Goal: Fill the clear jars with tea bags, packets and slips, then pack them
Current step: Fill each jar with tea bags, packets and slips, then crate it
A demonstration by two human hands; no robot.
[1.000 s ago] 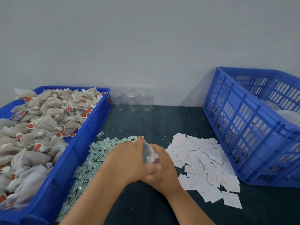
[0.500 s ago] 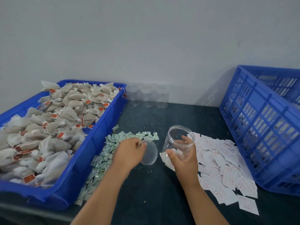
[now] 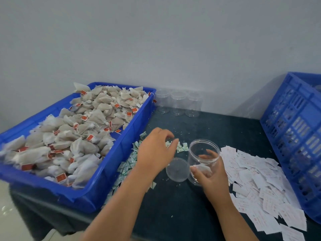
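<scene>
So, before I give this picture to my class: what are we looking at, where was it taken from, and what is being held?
There is no machine here: a person works with two bare hands. The picture comes from a camera worn on the head, looking down at a dark table. The right hand grips an open clear jar; a lid lies beside it. The left hand hovers over green packets, fingers loosely curled, holding nothing I can see. On the left, a blue tray holds tea bags. On the right are white slips and a blue crate. Three empty jars stand by the wall.
</scene>
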